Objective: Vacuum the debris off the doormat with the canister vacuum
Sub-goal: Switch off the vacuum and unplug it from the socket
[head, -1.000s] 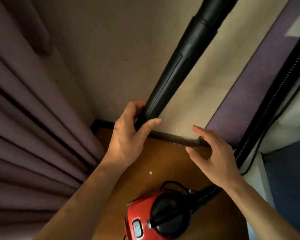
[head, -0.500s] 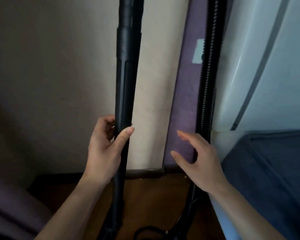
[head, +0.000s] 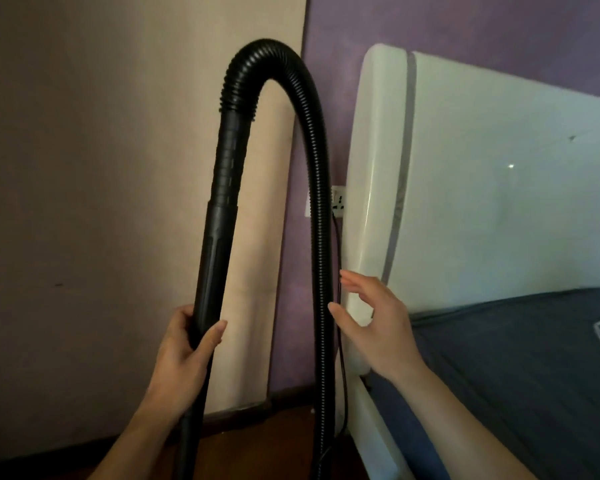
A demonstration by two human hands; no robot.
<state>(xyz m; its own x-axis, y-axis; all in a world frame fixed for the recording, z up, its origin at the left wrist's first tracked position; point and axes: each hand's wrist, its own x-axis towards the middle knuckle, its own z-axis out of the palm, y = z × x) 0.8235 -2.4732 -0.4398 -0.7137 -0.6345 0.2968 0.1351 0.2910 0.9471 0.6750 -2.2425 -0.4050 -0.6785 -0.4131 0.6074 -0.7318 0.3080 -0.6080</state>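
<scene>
Far left: beige wall [head: 84, 168], dark skirting [head: 66, 448] at its foot. Next, left hand [head: 184, 348] wrapped round the rigid black vacuum wand [head: 217, 258], thumb across the front, fingers curled behind, full grip low on the visible tube. Wand near upright, long axis floor-to-ceiling, leaning slightly right toward the top; lower end cut off at the bottom edge. At the wand's top, ribbed cuff into corrugated black hose [head: 267, 58], arched over in an inverted U and dropping straight down on the right side (roughly parallel to the wand, apart from it) toward the wooden floor [head: 274, 445]. Thin black cord [head: 338, 244] just right of the hose's descending run, hanging below a wall socket [head: 338, 202] on the purple wall [head: 465, 19]. Right hand [head: 378, 327] open, fingers spread and loosely bent, holding nothing; thumb tip just beside the hose, contact impossible to tell. Behind that hand, glossy white headboard [head: 482, 168]. Lower right, bed [head: 534, 393] with dark blue cover.
</scene>
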